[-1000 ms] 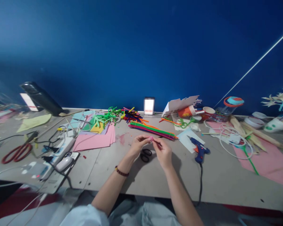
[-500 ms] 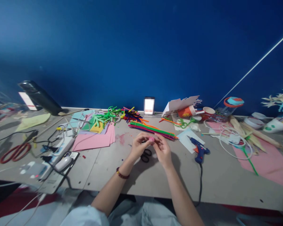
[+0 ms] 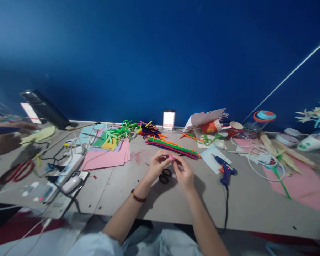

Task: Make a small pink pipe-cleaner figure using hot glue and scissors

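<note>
Between my two hands, above the middle of the table, is a small pink piece [image 3: 171,157], too small to tell its material. My left hand [image 3: 159,166] pinches it from the left between thumb and fingers. From the right, the fingertips of my right hand [image 3: 185,172] close on the same piece. Black-handled scissors [image 3: 164,176] lie on the table just under my hands, partly hidden by the left one. Beyond my fingers lies a bundle of coloured pipe cleaners [image 3: 173,147].
A blue glue gun [image 3: 226,171] rests at the right, its cord running off the front edge. Pink paper sheets [image 3: 106,158], a power strip [image 3: 65,170] and cables are at left. A phone [image 3: 169,120] stands against the wall. Another person's hand [image 3: 2,145] reaches in at far left.
My right fingers have shifted slightly around the pink piece; my left hand stays nearly still. At far left, the other person's hands have come further into view, with something blue.
</note>
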The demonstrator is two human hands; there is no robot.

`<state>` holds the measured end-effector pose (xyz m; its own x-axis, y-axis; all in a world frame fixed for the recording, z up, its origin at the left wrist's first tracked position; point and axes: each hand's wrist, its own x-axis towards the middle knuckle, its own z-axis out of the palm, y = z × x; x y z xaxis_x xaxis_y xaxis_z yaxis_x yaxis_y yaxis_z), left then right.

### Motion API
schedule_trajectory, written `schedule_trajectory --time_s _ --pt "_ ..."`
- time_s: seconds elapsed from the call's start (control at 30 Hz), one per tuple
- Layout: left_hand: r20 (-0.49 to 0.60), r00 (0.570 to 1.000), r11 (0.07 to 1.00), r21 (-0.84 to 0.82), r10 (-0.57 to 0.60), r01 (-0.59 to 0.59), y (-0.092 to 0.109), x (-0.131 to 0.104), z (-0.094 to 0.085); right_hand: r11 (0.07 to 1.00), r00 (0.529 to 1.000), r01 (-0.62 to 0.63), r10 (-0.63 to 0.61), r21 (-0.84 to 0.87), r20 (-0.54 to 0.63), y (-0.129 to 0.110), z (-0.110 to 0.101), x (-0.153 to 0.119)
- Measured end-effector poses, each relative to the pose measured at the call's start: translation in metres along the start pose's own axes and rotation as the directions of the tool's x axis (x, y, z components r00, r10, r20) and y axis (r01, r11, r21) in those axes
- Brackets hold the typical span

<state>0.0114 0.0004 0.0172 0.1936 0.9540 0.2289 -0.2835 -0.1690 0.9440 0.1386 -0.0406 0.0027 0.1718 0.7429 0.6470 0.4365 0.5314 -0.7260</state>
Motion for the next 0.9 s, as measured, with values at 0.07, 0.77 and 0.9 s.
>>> schedule_trajectory --time_s 0.07,0.77,0.9 --pt "-0.019 0.999 0.998 -0.027 -0.050 0.050 -0.0021 0.0001 0.0010 0.998 0.999 0.042 -0.043 -0.051 -0.025 -0.0007 -0.0001 0.0003" --pt "-0.028 0.999 0.998 -0.052 0.020 -0.022 0.0031 -0.0012 0.0043 0.989 0.993 0.059 -0.072 -0.133 -0.095 -0.0048 0.0056 -0.0037" --pt "-0.043 0.999 0.998 -0.060 0.015 -0.018 0.0007 -0.0032 0.0060 0.987 0.991 0.065 -0.081 -0.145 -0.110 -0.0027 0.0082 -0.0066"
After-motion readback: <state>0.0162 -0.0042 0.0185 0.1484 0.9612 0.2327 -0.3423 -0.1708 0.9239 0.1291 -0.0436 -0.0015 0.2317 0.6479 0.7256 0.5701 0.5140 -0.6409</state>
